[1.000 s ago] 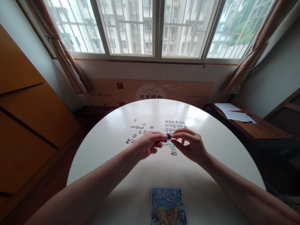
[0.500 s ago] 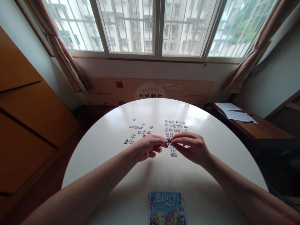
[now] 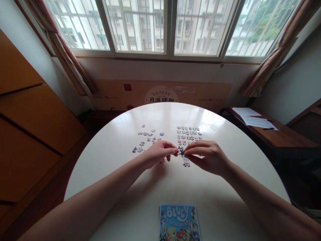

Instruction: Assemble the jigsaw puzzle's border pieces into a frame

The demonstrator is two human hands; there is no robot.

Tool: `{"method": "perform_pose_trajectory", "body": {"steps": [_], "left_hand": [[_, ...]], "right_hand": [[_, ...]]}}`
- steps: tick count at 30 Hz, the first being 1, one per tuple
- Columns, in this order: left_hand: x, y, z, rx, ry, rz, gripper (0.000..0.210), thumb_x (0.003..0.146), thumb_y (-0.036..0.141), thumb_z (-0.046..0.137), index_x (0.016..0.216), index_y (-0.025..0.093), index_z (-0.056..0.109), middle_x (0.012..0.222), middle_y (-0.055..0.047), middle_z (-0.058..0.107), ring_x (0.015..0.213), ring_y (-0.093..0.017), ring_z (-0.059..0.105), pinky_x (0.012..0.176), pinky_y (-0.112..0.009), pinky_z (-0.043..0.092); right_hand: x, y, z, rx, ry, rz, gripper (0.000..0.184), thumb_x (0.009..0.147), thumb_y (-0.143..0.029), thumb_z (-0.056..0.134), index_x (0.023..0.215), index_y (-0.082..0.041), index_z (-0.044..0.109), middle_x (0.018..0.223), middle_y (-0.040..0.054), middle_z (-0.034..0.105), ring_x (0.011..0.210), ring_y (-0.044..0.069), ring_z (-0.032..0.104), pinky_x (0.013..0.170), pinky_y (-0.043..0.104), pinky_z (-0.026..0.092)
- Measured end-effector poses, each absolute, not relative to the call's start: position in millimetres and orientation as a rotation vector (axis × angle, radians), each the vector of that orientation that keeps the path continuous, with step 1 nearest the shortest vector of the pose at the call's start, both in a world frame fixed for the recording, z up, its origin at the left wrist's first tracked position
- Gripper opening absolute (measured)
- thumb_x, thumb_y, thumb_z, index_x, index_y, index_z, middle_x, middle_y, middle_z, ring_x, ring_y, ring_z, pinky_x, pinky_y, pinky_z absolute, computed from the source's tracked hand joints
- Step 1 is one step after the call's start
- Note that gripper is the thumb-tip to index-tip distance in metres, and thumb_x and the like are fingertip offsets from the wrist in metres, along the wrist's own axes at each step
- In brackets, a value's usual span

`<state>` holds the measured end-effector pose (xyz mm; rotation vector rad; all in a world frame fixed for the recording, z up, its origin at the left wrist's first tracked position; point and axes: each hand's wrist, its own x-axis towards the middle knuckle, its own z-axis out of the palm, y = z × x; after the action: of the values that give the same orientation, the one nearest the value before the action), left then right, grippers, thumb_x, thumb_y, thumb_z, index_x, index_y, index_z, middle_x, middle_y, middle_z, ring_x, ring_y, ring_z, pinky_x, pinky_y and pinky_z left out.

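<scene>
My right hand (image 3: 209,156) pinches a dark jigsaw puzzle piece (image 3: 182,151) between thumb and fingertips, just above the table. Thumb and index finger of my left hand (image 3: 162,154) are pressed together at the left edge of that piece; what lies between them is too small to make out. Puzzle pieces in rows (image 3: 189,133) lie beyond my right hand. A few joined pieces (image 3: 186,162) are just below the fingertips. Several loose pieces (image 3: 145,134) are scattered beyond my left hand, which covers part of them.
The round white table (image 3: 120,201) bears a blue picture sheet (image 3: 179,222) reading "BLUEY" near its front edge. To the right, papers (image 3: 259,122) and a pen (image 3: 268,129) lie on a wooden side table (image 3: 288,139). An orange cabinet (image 3: 30,144) stands on the left.
My left hand has turned slightly, its lower fingers curling in, and its fingertips have drawn a little left of the dark piece. The right hand keeps its pinch. The view has tilted slightly.
</scene>
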<state>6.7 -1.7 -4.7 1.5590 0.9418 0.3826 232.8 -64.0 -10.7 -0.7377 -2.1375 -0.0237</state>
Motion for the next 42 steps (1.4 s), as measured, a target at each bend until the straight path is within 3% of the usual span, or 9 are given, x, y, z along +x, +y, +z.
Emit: {"method": "perform_pose_trajectory", "body": {"steps": [5, 11, 15, 20, 27, 35, 42], "left_hand": [[12.9, -7.7, -25.4, 2.109, 0.955, 0.627, 0.021, 0.091, 0.030, 0.058, 0.083, 0.017, 0.073, 0.069, -0.001, 0.067, 0.058, -0.012, 0.056, 0.065, -0.028, 0.045], [17.3, -9.8, -41.1, 2.425, 0.778, 0.673, 0.020, 0.092, 0.022, 0.053, 0.089, 0.018, 0.073, 0.079, -0.005, 0.072, 0.074, -0.017, 0.063, 0.075, -0.031, 0.047], [19.3, -13.3, -41.5, 2.521, 0.827, 0.613, 0.024, 0.096, 0.024, 0.050, 0.091, 0.017, 0.071, 0.085, -0.008, 0.072, 0.079, -0.019, 0.064, 0.079, -0.033, 0.049], [18.6, -21.1, -39.9, 2.600, 0.849, 0.567, 0.024, 0.095, 0.021, 0.049, 0.099, 0.017, 0.072, 0.093, -0.009, 0.072, 0.081, -0.020, 0.066, 0.079, -0.034, 0.051], [14.9, -20.8, -41.8, 2.594, 0.765, 0.625, 0.037, 0.085, 0.010, 0.049, 0.109, 0.019, 0.075, 0.103, -0.009, 0.072, 0.081, -0.018, 0.067, 0.077, -0.033, 0.053], [11.2, -16.9, -39.1, 2.722, 0.628, 0.469, 0.041, 0.086, 0.013, 0.050, 0.109, 0.029, 0.080, 0.113, -0.007, 0.072, 0.075, -0.016, 0.066, 0.070, -0.032, 0.052], [12.4, -15.1, -39.8, 2.677, 0.601, 0.484, 0.040, 0.088, 0.013, 0.050, 0.106, 0.031, 0.081, 0.113, -0.006, 0.073, 0.077, -0.016, 0.066, 0.073, -0.032, 0.053]], "right_hand": [[232.7, -63.8, -10.6, -0.764, -2.098, -0.023, 0.007, 0.090, -0.016, 0.072, 0.089, -0.021, 0.077, 0.089, 0.0042, 0.080, 0.079, 0.016, 0.077, 0.070, 0.029, 0.064], [235.3, -67.3, 9.6, -0.794, -1.996, -0.003, 0.006, 0.088, -0.017, 0.073, 0.086, -0.019, 0.078, 0.089, 0.0056, 0.079, 0.074, 0.016, 0.074, 0.052, 0.024, 0.058], [239.1, -71.2, 30.3, -0.818, -2.020, 0.094, 0.007, 0.089, -0.018, 0.072, 0.086, -0.019, 0.078, 0.091, 0.0058, 0.079, 0.070, 0.014, 0.072, 0.050, 0.023, 0.055], [250.8, -77.5, 12.3, -0.858, -2.193, 0.284, 0.010, 0.091, -0.020, 0.069, 0.087, -0.021, 0.079, 0.089, 0.0042, 0.079, 0.070, 0.013, 0.072, 0.057, 0.023, 0.059], [257.1, -87.9, -43.7, -0.932, -2.100, 0.433, 0.007, 0.088, -0.018, 0.072, 0.086, -0.018, 0.078, 0.085, 0.0051, 0.078, 0.060, 0.009, 0.067, 0.050, 0.018, 0.053], [253.2, -87.1, -50.6, -0.948, -2.173, 0.333, 0.009, 0.092, -0.024, 0.070, 0.091, -0.022, 0.079, 0.089, 0.0054, 0.079, 0.078, 0.016, 0.073, 0.070, 0.028, 0.060], [252.4, -88.9, -47.7, -0.974, -2.271, 0.309, 0.011, 0.094, -0.023, 0.067, 0.094, -0.024, 0.079, 0.090, 0.0037, 0.079, 0.077, 0.016, 0.070, 0.068, 0.029, 0.058]]}}
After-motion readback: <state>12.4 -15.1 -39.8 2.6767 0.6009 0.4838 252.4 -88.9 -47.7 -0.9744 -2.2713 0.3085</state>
